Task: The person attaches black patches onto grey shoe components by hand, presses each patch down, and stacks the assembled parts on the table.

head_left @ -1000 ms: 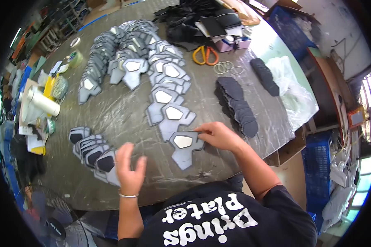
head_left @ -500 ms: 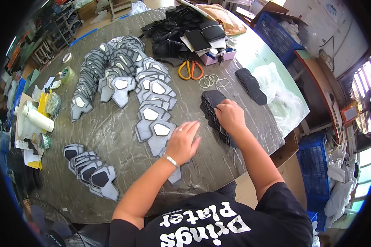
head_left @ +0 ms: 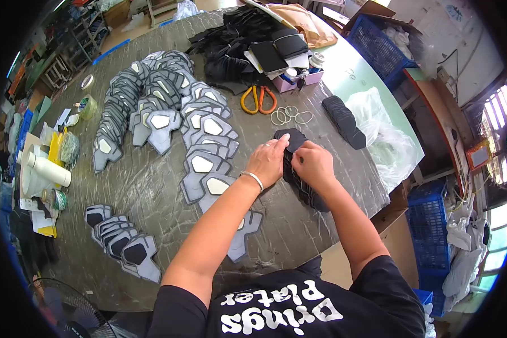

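Note:
Both hands are at the overlapping row of black pads [head_left: 308, 194] right of centre. My left hand [head_left: 267, 160] reaches across from the left, its fingertips pressed on the upper pads. Beside it, my right hand [head_left: 313, 163] has its fingers bent and pinched at the row's right edge; what lies between them is too small to make out. Long fanned rows of grey pieces with white centres [head_left: 201, 164] stretch away on the left. One such grey piece [head_left: 239, 243] lies partly under my left forearm. A shorter row of grey pieces with black centres [head_left: 134, 254] is at the lower left.
Orange-handled scissors [head_left: 258, 100] and pale rings [head_left: 287, 115] lie beyond the hands, near a pink box [head_left: 287, 84] and black material [head_left: 225, 42]. A second black stack [head_left: 343, 122] and a clear plastic bag [head_left: 384, 132] are at right. A white bottle [head_left: 49, 169] stands left.
My right hand has gone from the grey piece to the black row. My left hand has crossed from the lower-left row to the black pads and now touches them.

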A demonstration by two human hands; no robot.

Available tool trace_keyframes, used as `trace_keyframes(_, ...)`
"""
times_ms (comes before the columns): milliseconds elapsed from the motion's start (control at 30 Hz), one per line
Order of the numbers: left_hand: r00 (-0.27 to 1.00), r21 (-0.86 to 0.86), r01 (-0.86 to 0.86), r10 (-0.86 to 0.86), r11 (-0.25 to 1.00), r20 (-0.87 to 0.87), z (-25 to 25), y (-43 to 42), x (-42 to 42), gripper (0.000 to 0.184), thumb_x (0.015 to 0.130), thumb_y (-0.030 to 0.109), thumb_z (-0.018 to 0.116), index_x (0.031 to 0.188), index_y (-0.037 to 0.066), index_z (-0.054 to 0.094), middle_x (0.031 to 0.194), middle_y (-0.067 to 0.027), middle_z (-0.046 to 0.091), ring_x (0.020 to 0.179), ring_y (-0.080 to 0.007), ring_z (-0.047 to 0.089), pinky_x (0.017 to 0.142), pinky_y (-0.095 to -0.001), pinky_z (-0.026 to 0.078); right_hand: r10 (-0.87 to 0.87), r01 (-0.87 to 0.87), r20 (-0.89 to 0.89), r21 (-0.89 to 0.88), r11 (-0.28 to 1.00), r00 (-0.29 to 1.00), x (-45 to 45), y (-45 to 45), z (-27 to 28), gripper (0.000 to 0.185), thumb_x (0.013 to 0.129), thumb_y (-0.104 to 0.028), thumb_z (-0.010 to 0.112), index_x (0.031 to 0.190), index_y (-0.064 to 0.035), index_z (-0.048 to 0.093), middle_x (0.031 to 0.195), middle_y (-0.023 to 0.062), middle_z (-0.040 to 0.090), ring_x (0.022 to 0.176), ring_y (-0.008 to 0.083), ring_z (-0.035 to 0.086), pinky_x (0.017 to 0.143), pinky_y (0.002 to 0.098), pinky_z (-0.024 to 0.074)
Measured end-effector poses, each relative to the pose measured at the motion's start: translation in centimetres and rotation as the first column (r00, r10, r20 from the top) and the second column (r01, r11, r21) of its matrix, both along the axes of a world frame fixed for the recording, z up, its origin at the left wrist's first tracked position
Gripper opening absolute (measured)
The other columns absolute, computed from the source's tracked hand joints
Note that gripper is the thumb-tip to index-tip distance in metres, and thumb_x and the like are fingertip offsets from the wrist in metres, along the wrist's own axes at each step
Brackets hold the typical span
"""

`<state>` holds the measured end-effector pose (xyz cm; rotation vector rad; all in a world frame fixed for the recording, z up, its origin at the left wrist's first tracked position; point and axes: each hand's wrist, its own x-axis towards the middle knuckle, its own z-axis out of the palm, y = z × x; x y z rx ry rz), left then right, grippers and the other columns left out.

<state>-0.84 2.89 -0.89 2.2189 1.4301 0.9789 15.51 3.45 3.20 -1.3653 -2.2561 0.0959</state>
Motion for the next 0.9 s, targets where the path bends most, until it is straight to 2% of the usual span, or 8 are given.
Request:
trace_keyframes(33,1.0,0.021,0.0,0.0,1.0,-0.015,-0.2,0.0,0.1,0.05,0.084,0.0,0.055,0.132,0.003,0.041,0.111,-0.0133,0.066,0.105,-0.0327,0.06,0.089,-0.0429,0.048,-0.072,0.063,-0.115,-0.08,0.995,0.991,-0.1,0.0,0.1,0.014,0.074,-0.016,0.064,0.067,-0.0053,0.07,0.075,0.0084,0.064,0.07,0.0295,0.065,0.066,0.0385,0.0524)
trace_keyframes(133,1.0,0.03,0.012,-0.012,0.999,0.006,0.3,-0.1,0.1,0.049,0.085,0.001,0.055,0.132,0.001,0.041,0.11,-0.0131,0.067,0.105,-0.0328,0.061,0.089,-0.0429,0.048,-0.061,0.024,-0.205,-0.175,0.984,0.977,0.6,0.5,0.2,0.015,0.075,-0.019,0.065,0.072,-0.0067,0.073,0.077,0.0083,0.065,0.071,0.0308,0.065,0.067,0.0395,0.0526)
trace_keyframes(333,0.999,-0.02,0.009,-0.008,1.0,0.054,0.5,-0.1,0.2,0.049,0.085,0.001,0.055,0.132,0.0,0.041,0.109,-0.0138,0.068,0.106,-0.0331,0.06,0.089,-0.0425,0.048,-0.061,0.047,-0.043,-0.278,0.96,0.997,0.2,0.7,1.4,0.019,0.078,-0.025,0.067,0.076,-0.0085,0.074,0.083,0.0075,0.066,0.075,0.0305,0.066,0.068,0.04,0.0525)
trace_keyframes(433,0.999,-0.001,0.008,-0.008,1.0,0.053,0.2,-0.1,0.1,0.049,0.085,0.0,0.055,0.132,0.0,0.041,0.11,-0.014,0.067,0.107,-0.0333,0.06,0.09,-0.0424,0.048,-0.108,0.119,0.06,-0.224,0.967,0.992,-0.7,0.2,1.5,0.02,0.08,-0.027,0.067,0.078,-0.0096,0.075,0.085,0.0069,0.065,0.076,0.0296,0.066,0.069,0.0399,0.0524)
trace_keyframes(533,0.999,0.019,0.012,-0.013,1.0,0.052,0.1,-0.1,0.0,0.049,0.085,0.0,0.055,0.132,0.0,0.041,0.111,-0.0137,0.067,0.107,-0.0333,0.06,0.091,-0.0425,0.048,-0.174,0.185,0.065,-0.243,0.952,0.983,-1.3,0.0,1.6,0.018,0.079,-0.026,0.067,0.079,-0.0096,0.075,0.083,0.0074,0.064,0.077,0.0291,0.066,0.069,0.0398,0.0523)
trace_keyframes(633,0.999,0.009,0.015,-0.016,1.0,0.049,-0.1,-0.3,-0.1,0.05,0.085,0.0,0.055,0.132,0.001,0.042,0.111,-0.0132,0.067,0.108,-0.0328,0.06,0.091,-0.0429,0.047,-0.169,0.181,0.07,-0.239,0.954,0.983,-1.5,0.2,1.9,0.016,0.078,-0.023,0.067,0.078,-0.0088,0.074,0.084,0.0083,0.064,0.077,0.0301,0.066,0.069,0.0403,0.0522)
trace_keyframes(833,1.0,0.037,-0.01,0.01,0.999,-0.007,-0.6,-0.2,0.1,0.051,0.084,0.0,0.055,0.133,0.002,0.043,0.11,-0.0122,0.067,0.108,-0.0319,0.059,0.091,-0.0425,0.047,-0.047,0.039,-0.02,-0.291,0.956,0.999,-0.6,1.3,1.3,0.014,0.078,-0.016,0.064,0.077,-0.0043,0.072,0.085,0.0107,0.065,0.077,0.033,0.065,0.071,0.0424,0.0519)
trace_keyframes(900,0.999,0.045,-0.018,0.019,0.999,-0.027,-0.7,-0.3,0.2,0.051,0.084,0.001,0.055,0.133,0.003,0.044,0.109,-0.0124,0.067,0.108,-0.0317,0.06,0.091,-0.042,0.047,-0.028,0.027,0.002,-0.292,0.956,1.0,-0.6,1.6,1.3,0.015,0.077,-0.013,0.065,0.083,-0.0008,0.072,0.085,0.0139,0.065,0.075,0.0313,0.065,0.07,0.0399,0.0517)
